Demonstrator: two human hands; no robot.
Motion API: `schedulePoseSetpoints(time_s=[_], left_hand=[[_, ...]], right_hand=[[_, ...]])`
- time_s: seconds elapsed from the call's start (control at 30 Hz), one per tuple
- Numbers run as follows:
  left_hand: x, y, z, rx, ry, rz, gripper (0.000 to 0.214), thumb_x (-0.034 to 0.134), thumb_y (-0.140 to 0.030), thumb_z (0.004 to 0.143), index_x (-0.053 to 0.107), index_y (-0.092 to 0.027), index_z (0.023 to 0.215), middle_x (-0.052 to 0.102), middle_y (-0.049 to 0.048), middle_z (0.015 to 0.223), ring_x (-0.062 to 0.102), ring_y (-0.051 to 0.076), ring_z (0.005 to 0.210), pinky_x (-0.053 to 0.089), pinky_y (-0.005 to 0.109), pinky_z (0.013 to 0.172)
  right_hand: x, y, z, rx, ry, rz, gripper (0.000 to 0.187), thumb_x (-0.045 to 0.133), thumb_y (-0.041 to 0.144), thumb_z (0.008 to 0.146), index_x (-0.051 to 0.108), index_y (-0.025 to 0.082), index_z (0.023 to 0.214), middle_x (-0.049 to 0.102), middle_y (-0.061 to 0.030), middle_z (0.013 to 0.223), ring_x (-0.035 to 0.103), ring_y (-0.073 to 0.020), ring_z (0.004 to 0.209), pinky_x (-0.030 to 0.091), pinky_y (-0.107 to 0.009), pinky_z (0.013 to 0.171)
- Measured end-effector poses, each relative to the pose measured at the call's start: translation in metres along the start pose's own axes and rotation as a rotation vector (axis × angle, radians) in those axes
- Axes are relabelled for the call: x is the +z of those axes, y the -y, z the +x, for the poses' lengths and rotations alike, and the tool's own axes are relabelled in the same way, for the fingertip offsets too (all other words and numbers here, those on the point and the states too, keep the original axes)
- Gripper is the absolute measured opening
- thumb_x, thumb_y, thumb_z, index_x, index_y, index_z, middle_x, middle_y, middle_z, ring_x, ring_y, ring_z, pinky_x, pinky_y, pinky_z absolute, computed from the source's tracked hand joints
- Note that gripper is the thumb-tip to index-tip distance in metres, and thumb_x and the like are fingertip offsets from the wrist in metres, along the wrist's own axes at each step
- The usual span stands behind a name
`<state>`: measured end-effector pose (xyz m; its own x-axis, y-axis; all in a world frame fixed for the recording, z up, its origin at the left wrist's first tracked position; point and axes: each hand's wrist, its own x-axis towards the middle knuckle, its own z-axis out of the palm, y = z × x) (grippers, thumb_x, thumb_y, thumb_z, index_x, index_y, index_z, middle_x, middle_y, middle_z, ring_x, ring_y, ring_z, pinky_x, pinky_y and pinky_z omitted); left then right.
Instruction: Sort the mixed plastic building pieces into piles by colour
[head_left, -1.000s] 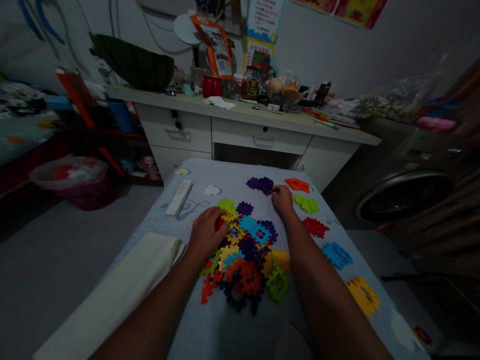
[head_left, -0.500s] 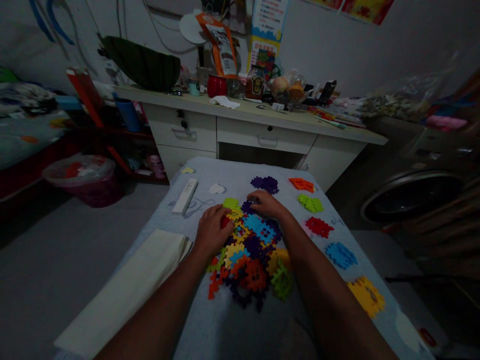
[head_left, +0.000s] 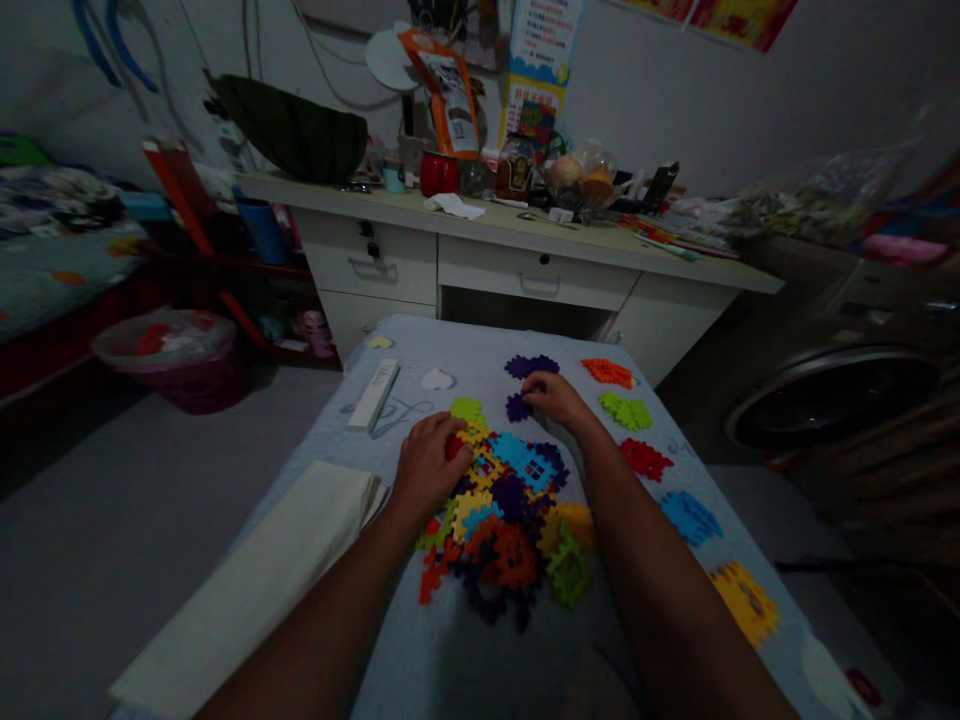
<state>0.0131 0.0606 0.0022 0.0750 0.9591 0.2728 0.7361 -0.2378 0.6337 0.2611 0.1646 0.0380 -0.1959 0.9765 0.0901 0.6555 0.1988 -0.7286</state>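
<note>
My right hand (head_left: 559,402) is closed, pinching a purple gear-edged building piece (head_left: 516,407) just in front of a group of purple pieces (head_left: 531,366). At the left side of a mixed pile of interlocking plastic pieces (head_left: 510,495), my left hand (head_left: 429,462) is curled with a red building piece (head_left: 453,447) between thumb and fingers. The pile mixes yellow, blue, purple, orange and green pieces, some with window-like openings. Down the right side of the cloth lie separate groups: orange (head_left: 608,372), green (head_left: 624,410), red (head_left: 646,459), blue (head_left: 691,517) and yellow (head_left: 745,602).
A white narrow box (head_left: 373,395) and a folded pale cloth (head_left: 262,590) lie on the left of the covered table (head_left: 420,345). Behind stands a cluttered desk (head_left: 480,222). A washing machine (head_left: 832,370) is at the right, a lined bin (head_left: 169,365) at the left.
My right hand has moved away from the pile, up and to the right, carrying the purple piece toward the purple group. My left hand stays at the pile. The view has shifted slightly.
</note>
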Motion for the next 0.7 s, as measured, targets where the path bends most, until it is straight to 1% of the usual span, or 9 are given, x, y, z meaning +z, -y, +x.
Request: schedulePoseSetpoints(time_s=[0.1, 0.17, 0.27, 0.33, 0.4, 0.57, 0.63, 0.7], left_hand=[[-0.001, -0.001, 0.0, -0.003, 0.002, -0.002, 0.035, 0.055, -0.034, 0.083, 0.068, -0.023, 0.114, 0.061, 0.0102, 0.132, 0.052, 0.03, 0.126, 0.04, 0.05, 0.108], [-0.002, -0.002, 0.0, -0.007, 0.004, -0.002, 0.035, 0.056, -0.034, 0.083, 0.068, -0.022, 0.114, 0.061, 0.0104, 0.132, 0.052, 0.03, 0.126, 0.04, 0.05, 0.108], [-0.002, -0.002, 0.0, -0.009, 0.001, 0.004, 0.035, 0.055, -0.033, 0.083, 0.068, -0.022, 0.113, 0.06, 0.0107, 0.132, 0.052, 0.03, 0.125, 0.04, 0.05, 0.108], [-0.002, -0.002, -0.001, -0.001, -0.001, 0.007, 0.035, 0.055, -0.033, 0.083, 0.068, -0.022, 0.114, 0.06, 0.0103, 0.132, 0.052, 0.03, 0.125, 0.04, 0.05, 0.108], [-0.002, -0.001, -0.001, 0.004, 0.002, 0.01, 0.035, 0.055, -0.034, 0.084, 0.067, -0.022, 0.115, 0.06, 0.0106, 0.132, 0.052, 0.03, 0.125, 0.04, 0.05, 0.108], [-0.002, -0.001, -0.001, 0.003, 0.013, 0.011, 0.037, 0.054, -0.033, 0.085, 0.067, -0.02, 0.116, 0.06, 0.0123, 0.133, 0.051, 0.031, 0.126, 0.039, 0.051, 0.109], [-0.002, -0.001, -0.001, 0.002, 0.013, 0.015, 0.036, 0.054, -0.034, 0.084, 0.067, -0.02, 0.116, 0.06, 0.0118, 0.133, 0.052, 0.031, 0.126, 0.039, 0.051, 0.109], [-0.002, -0.001, 0.0, -0.002, 0.016, 0.02, 0.036, 0.055, -0.033, 0.084, 0.067, -0.021, 0.115, 0.06, 0.0111, 0.133, 0.052, 0.03, 0.126, 0.04, 0.05, 0.109]], right_hand=[[-0.005, -0.008, 0.001, 0.1, -0.179, 0.151, 0.016, 0.062, 0.018, 0.068, 0.061, 0.019, 0.084, 0.062, 0.003, 0.071, 0.059, -0.0149, 0.065, 0.047, -0.026, 0.065], [-0.006, -0.012, 0.003, 0.117, -0.299, 0.174, 0.019, 0.062, 0.02, 0.068, 0.061, 0.019, 0.087, 0.064, 0.0005, 0.08, 0.061, -0.0165, 0.07, 0.051, -0.029, 0.07], [-0.004, -0.017, 0.005, 0.066, -0.433, 0.108, 0.023, 0.059, 0.022, 0.071, 0.063, 0.018, 0.094, 0.064, -0.0066, 0.101, 0.064, -0.02, 0.088, 0.053, -0.035, 0.084], [-0.001, -0.018, 0.006, -0.004, -0.489, 0.035, 0.027, 0.056, 0.02, 0.073, 0.065, 0.017, 0.098, 0.06, -0.011, 0.112, 0.062, -0.0226, 0.101, 0.052, -0.037, 0.094], [0.002, -0.019, 0.006, -0.069, -0.502, -0.034, 0.032, 0.052, 0.017, 0.074, 0.066, 0.016, 0.103, 0.057, -0.0135, 0.117, 0.058, -0.0239, 0.111, 0.049, -0.037, 0.101], [0.009, -0.021, 0.005, -0.178, -0.439, -0.158, 0.043, 0.048, 0.011, 0.076, 0.064, 0.016, 0.116, 0.052, -0.0137, 0.123, 0.053, -0.0238, 0.119, 0.045, -0.037, 0.107], [0.01, -0.022, 0.005, -0.185, -0.404, -0.238, 0.046, 0.047, 0.01, 0.077, 0.064, 0.016, 0.119, 0.053, -0.0133, 0.125, 0.051, -0.0241, 0.122, 0.042, -0.038, 0.109], [0.01, -0.022, 0.005, -0.15, -0.363, -0.321, 0.047, 0.046, 0.009, 0.078, 0.064, 0.015, 0.121, 0.054, -0.0138, 0.127, 0.05, -0.0251, 0.122, 0.041, -0.04, 0.108]])
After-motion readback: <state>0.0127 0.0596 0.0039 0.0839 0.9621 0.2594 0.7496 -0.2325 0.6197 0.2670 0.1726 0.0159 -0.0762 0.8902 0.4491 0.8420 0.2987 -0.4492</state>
